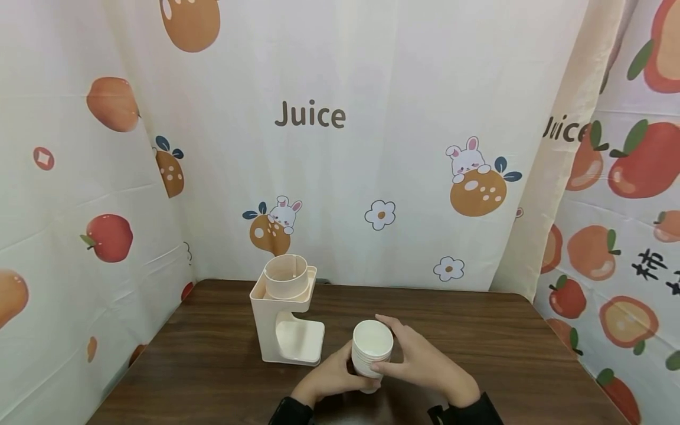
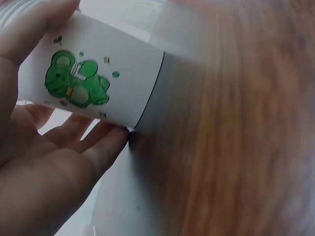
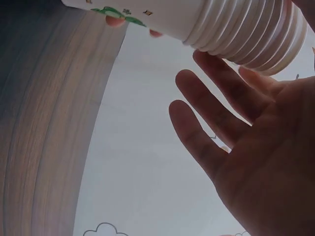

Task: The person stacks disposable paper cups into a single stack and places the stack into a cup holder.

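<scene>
A stack of white paper cups [image 1: 372,348] stands upright near the front of the table, held between both hands. My left hand [image 1: 334,373] grips its lower part from the left, with the thumb across the near side. On the right side my right hand [image 1: 425,357] holds the upper part, thumb in front and index finger at the back of the rim. A green bear print shows on the outermost cup [image 2: 133,64] in the left wrist view. Several stacked rims [image 3: 246,34] appear in the right wrist view, where the other fingers spread away from the cups.
Left of the cups stands a cream-coloured dispenser-like stand [image 1: 268,330] with a round open tube [image 1: 287,283] on top and a flat foot towards the right. The dark wooden table [image 1: 451,319] ends at a fruit-printed curtain [image 1: 340,171] behind and on both sides.
</scene>
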Demonstrator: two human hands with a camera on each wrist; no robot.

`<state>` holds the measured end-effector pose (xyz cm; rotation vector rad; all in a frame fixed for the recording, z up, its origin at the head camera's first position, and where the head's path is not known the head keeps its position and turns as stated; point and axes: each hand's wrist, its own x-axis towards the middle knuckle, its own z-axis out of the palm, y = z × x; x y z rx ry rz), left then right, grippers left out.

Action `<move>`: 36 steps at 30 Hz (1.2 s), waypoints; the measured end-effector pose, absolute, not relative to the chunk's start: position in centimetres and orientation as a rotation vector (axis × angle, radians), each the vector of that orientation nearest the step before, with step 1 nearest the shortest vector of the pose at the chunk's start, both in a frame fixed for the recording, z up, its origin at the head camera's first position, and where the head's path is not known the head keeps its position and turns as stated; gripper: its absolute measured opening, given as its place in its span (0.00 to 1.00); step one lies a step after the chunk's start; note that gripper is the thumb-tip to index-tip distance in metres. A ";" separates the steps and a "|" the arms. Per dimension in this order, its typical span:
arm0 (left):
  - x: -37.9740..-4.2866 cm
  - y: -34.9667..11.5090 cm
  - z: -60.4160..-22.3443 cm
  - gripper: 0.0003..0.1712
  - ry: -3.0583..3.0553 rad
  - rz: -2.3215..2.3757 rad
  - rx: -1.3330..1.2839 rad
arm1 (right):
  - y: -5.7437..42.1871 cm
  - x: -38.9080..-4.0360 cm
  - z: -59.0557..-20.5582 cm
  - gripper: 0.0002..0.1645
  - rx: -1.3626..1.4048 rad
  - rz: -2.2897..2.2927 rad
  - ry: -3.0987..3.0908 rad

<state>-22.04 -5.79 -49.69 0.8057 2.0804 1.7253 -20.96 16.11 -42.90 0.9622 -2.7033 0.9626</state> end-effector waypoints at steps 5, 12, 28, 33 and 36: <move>-22.2 -6.3 -49.7 0.43 2.092 1.702 0.806 | 16.6 -21.3 -43.2 0.46 0.988 0.985 -2.744; -22.4 -6.9 -49.5 0.42 2.087 1.688 0.824 | 17.0 -21.4 -43.4 0.41 1.020 1.030 -2.797; -23.0 -8.1 -49.1 0.35 2.023 1.690 0.842 | 17.3 -21.8 -44.5 0.45 1.098 1.130 -2.887; -23.1 -8.1 -49.2 0.34 1.989 1.696 0.861 | 17.2 -21.8 -44.4 0.45 1.131 1.174 -2.892; -23.1 -8.1 -49.2 0.34 1.981 1.700 0.863 | 17.2 -21.9 -44.4 0.45 1.144 1.177 -2.894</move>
